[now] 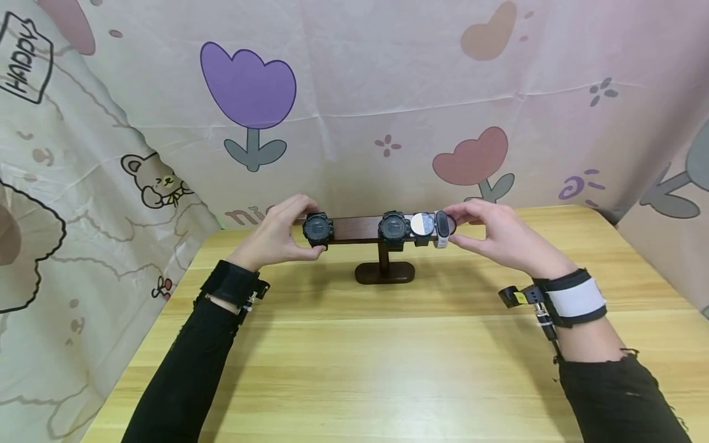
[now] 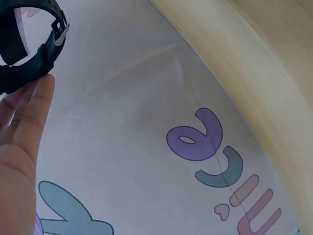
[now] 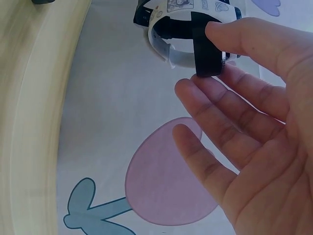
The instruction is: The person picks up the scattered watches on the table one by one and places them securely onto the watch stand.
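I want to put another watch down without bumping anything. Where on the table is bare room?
The wooden table is bare between the two forearms, in front of the stand's base. It is crowded along the bar, where left hand and right hand grip watches.

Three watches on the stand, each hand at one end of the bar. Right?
Not three: the head view shows four watches on the stand, two black, one white-faced, one slim. The left hand and right hand are at the bar's ends.

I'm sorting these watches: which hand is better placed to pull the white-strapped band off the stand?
Right. The right hand already pinches the white-strapped band at the bar's right end; the left hand holds the far-left black watch.
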`<state>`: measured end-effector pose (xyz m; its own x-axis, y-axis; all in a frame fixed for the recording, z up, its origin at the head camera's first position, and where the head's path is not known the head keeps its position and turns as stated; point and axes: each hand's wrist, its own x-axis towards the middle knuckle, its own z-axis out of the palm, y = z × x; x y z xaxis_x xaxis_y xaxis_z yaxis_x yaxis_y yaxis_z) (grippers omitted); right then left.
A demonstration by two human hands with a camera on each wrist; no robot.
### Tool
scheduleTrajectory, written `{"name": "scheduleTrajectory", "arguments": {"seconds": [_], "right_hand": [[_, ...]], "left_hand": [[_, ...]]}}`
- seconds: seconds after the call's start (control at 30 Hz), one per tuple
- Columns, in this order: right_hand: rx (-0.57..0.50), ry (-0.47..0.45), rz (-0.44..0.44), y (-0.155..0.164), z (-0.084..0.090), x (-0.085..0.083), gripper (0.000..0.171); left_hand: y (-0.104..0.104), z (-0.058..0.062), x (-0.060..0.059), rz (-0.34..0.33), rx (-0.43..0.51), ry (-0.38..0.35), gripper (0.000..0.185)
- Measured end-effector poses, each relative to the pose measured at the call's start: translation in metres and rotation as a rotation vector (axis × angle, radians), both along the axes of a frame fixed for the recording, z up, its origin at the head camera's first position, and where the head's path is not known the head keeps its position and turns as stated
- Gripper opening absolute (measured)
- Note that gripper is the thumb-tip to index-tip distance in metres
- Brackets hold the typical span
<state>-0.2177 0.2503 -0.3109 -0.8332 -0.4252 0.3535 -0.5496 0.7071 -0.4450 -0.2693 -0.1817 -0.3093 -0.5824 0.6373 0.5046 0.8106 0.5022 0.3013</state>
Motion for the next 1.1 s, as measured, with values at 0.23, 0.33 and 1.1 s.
{"name": "scheduleTrajectory", "arguments": {"seconds": [0.23, 0.33, 1.1], "right_hand": [[0.009, 0.009, 0.002, 0.001, -0.001, 0.000, 0.047], [0.007, 0.006, -0.002, 0.002, -0.001, 0.000, 0.047], [-0.006, -0.006, -0.021, 0.001, 0.000, -0.001, 0.047]], "left_hand": [[0.006, -0.001, -0.003, -0.016, 0.000, -0.008, 0.057], [0.008, -0.002, -0.004, -0.015, 0.009, -0.010, 0.057], [0.035, 0.001, -0.009, -0.074, -0.037, -0.004, 0.058]]}}
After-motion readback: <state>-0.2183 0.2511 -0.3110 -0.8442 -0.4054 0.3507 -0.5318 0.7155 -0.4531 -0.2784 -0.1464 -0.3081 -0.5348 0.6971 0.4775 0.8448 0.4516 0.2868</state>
